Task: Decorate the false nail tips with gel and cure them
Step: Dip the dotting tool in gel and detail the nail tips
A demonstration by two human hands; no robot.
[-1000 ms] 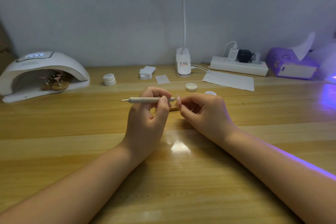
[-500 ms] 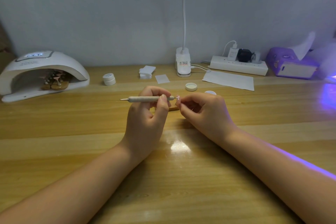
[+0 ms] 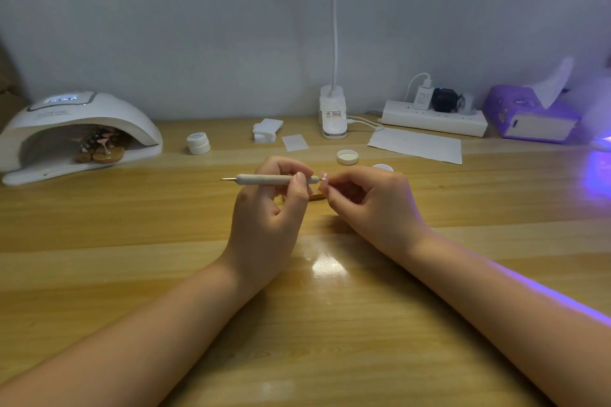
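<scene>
My left hand (image 3: 271,208) grips a pale dotting pen (image 3: 264,179) that lies level, its right tip touching a small false nail tip (image 3: 324,176). My right hand (image 3: 367,205) pinches that nail tip, or its holder, between thumb and fingers; a wooden stand base (image 3: 317,197) shows just under it. At the far left, a white curing lamp (image 3: 79,129) holds several nail tips on wooden stands (image 3: 102,149) inside. An open gel jar (image 3: 383,168) peeks out behind my right hand, its lid (image 3: 347,157) beside it.
A closed white jar (image 3: 198,143), a stack of wipes (image 3: 266,130) and a single wipe (image 3: 295,142) lie at the back. A clip lamp base (image 3: 333,116), a paper sheet (image 3: 416,145), a power strip (image 3: 433,117) and a purple tissue box (image 3: 532,119) line the back right.
</scene>
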